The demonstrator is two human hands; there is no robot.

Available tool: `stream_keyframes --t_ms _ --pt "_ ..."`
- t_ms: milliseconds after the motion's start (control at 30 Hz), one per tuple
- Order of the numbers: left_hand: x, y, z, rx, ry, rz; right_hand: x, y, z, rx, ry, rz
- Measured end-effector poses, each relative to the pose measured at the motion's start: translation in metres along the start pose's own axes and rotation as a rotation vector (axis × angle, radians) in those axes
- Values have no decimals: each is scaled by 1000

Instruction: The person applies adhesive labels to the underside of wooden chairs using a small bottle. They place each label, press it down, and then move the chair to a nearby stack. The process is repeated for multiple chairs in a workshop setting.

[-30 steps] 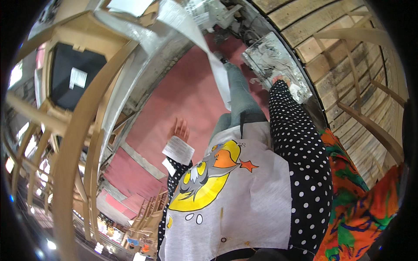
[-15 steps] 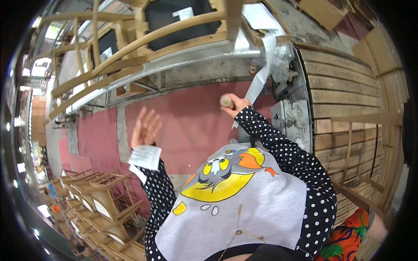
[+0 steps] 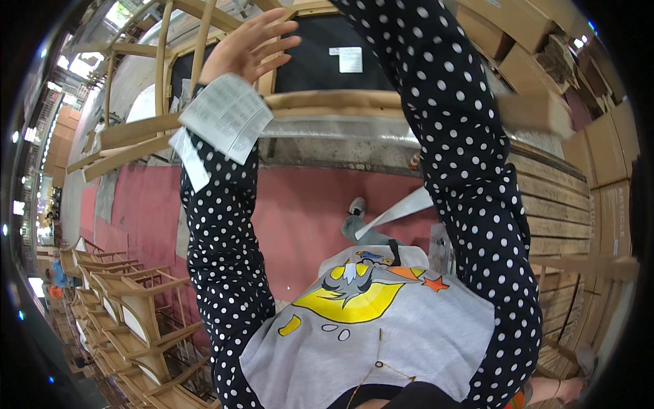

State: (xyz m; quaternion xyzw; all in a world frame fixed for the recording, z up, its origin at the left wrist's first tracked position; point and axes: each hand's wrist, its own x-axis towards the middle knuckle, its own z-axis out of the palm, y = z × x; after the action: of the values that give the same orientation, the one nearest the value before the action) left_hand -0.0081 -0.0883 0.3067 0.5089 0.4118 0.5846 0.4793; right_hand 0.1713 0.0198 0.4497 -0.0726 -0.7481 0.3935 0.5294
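Observation:
My left hand (image 3: 251,48) is raised at the upper left, open, with its fingers spread and nothing in them. It is over a wooden chair frame (image 3: 334,102), close to the dark panel (image 3: 310,51) that bears a white label (image 3: 351,60). A white printed sheet (image 3: 227,117) and a smaller white slip (image 3: 191,161) hang at my left wrist, over the dotted sleeve. My right arm (image 3: 456,116) stretches up past the top edge, so my right hand and anything in it are out of sight.
Several wooden chairs (image 3: 133,307) stand clustered at the lower left. Red mats (image 3: 300,204) cover the floor. A white strip (image 3: 398,210) hangs beside my right arm. Wooden slats (image 3: 555,198) and cardboard boxes (image 3: 603,150) are at the right. Another person's arm (image 3: 555,390) shows at the lower right.
Both arms have reached up and forward. My left hand moved from above the red mat to the chair. My right hand, earlier around a small round pale thing, has left the view.

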Motion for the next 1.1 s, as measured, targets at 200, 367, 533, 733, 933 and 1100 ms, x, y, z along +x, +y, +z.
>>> stream_keyframes --t_ms 200,367,533,733,933,1100 --pt "173 -66 -84 316 6 -229 104 91 41 -178 -84 -2" --pt "271 -158 -122 778 -76 -346 153 179 36 -347 -125 37" --pt "317 -249 -133 1187 -222 -462 142 268 4 -253 -79 169" --pt "334 -325 -135 1337 -361 -591 107 325 -54 -384 -114 400" --pt "319 -332 -135 1290 -414 -566 73 344 -56 -323 -81 530" --pt "326 -326 -128 1263 -406 -610 49 360 -48 -244 -140 623"
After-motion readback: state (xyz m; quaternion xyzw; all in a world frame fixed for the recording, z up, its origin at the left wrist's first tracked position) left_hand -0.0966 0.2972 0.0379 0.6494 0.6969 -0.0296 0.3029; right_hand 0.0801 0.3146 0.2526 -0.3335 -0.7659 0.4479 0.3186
